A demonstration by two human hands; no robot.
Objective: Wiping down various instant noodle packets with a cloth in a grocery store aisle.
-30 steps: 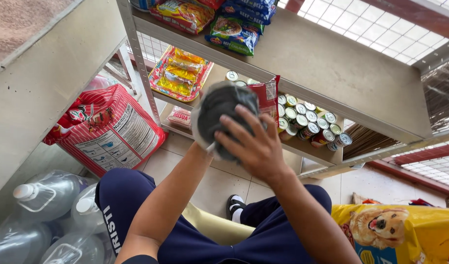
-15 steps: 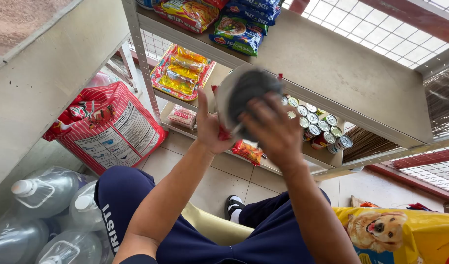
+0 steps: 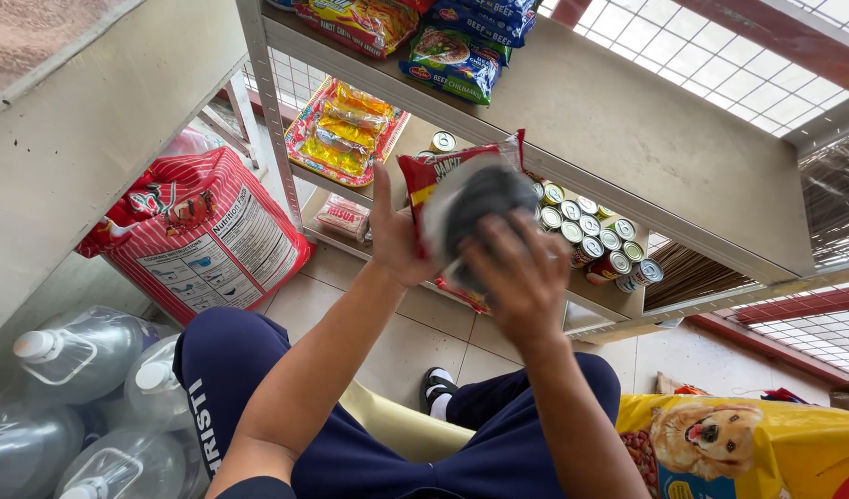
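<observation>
item: red snack packet [image 3: 443, 199], held up before a metal shelf unit [image 3: 628, 120], clear of the shelf edge with open air around it. left hand [image 3: 397, 242] gripped the packet's left side, index finger raised; right hand [image 3: 521, 277] pressed a dark cloth [image 3: 485, 199] flat against its front. lower shelf held rows of small tins [image 3: 595, 236], packed close, reaching the front lip. upper shelf carried flat food packets [image 3: 448, 55]. floor, left: striped red sack [image 3: 203, 231], clear water jugs [image 3: 73, 351]. right: yellow dog-food bag [image 3: 748, 444].
</observation>
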